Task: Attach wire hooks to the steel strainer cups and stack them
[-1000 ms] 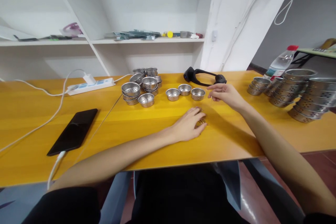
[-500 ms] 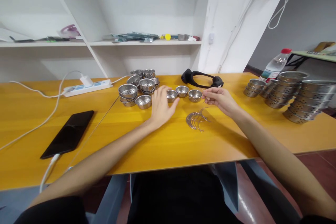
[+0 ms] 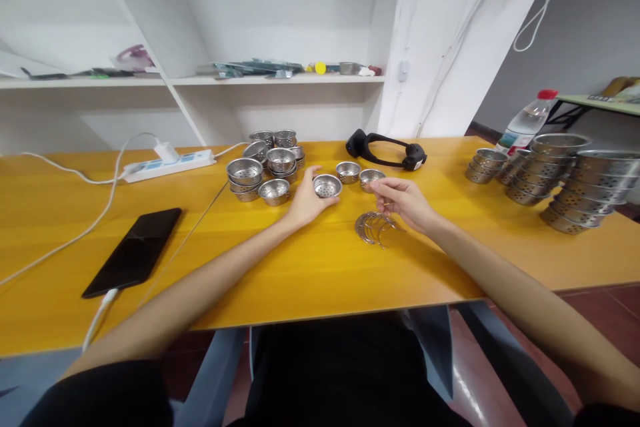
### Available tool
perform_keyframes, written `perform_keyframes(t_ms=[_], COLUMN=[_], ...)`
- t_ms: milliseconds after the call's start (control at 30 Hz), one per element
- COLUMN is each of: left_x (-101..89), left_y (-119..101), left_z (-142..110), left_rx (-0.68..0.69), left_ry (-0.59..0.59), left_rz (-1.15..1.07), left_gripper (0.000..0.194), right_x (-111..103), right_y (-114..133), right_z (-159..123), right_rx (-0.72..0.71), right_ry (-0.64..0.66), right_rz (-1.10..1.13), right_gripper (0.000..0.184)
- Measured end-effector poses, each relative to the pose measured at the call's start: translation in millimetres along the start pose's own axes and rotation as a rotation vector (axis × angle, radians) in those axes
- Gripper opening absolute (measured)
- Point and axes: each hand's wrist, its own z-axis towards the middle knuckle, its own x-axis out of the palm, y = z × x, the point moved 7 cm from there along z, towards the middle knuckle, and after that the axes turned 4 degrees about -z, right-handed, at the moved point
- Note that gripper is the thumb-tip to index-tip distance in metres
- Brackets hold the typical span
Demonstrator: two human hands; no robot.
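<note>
My left hand [image 3: 304, 203] is curved around a small perforated metal cup [image 3: 327, 187], thumb at its near side and fingers at the far side. My right hand [image 3: 404, 202] hovers to the right with thumb and forefinger pinched on a thin curved wire, which barely shows. Just behind those fingertips stands another perforated cup [image 3: 371, 178], partly covered by them. A third cup [image 3: 348, 173] sits between the two. Below my right hand a small pile of curved wires [image 3: 371, 228] lies on the yellow table [image 3: 320, 273].
Several perforated cups [image 3: 274, 193] cluster left of my left hand. Taller stacks of cups [image 3: 583, 193] and a water bottle [image 3: 527, 121] stand at right. A black headset strap [image 3: 387, 150] lies behind. At left are a phone [image 3: 133, 253] and a power strip [image 3: 170, 165].
My left hand has come down and closed around the cup. The right hand has moved slightly left and nearer to me, still pinched.
</note>
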Motion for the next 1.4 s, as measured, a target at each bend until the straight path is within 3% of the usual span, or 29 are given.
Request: perform_keyframes(t_ms=[100,200,300,400,533,800,1100,1400], left_x=[-2.2,-2.4,2.0,6.7,8.2,10.2,11.3,11.8], left_y=[-27,-42,-50,-59,-71,-74,-77,-76], left_z=[-32,-52,-56,-56,-61,-67,-70,-69], left_rx=[0.168,0.246,0.31,0.422,0.558,0.746,0.817,0.802], left_ry=[0.091,0.145,0.188,0.231,0.272,0.26,0.288,0.276], left_rz=[0.021,0.087,0.125,0.119,0.117,0.218,0.195,0.203], left_gripper=[0.084,0.09,0.091,0.081,0.062,0.057,0.071,0.076], right_x=[9,21,36,48,57,66,65,68], right_y=[4,11,12,11,5,-4,-6,-6], right_z=[-4,-10,-18,-24,-26,-27,-25,-27], right_rx=[-0.029,-0.054,-0.04,-0.043,-0.019,0.019,0.01,0.0], right_ry=[0.026,0.08,0.175,0.269,0.329,0.405,0.41,0.447], right_rz=[0.042,0.09,0.105,0.111,0.164,0.221,0.208,0.234], right_gripper=[0.037,0.037,0.035,0.034,0.034,0.038,0.04,0.038])
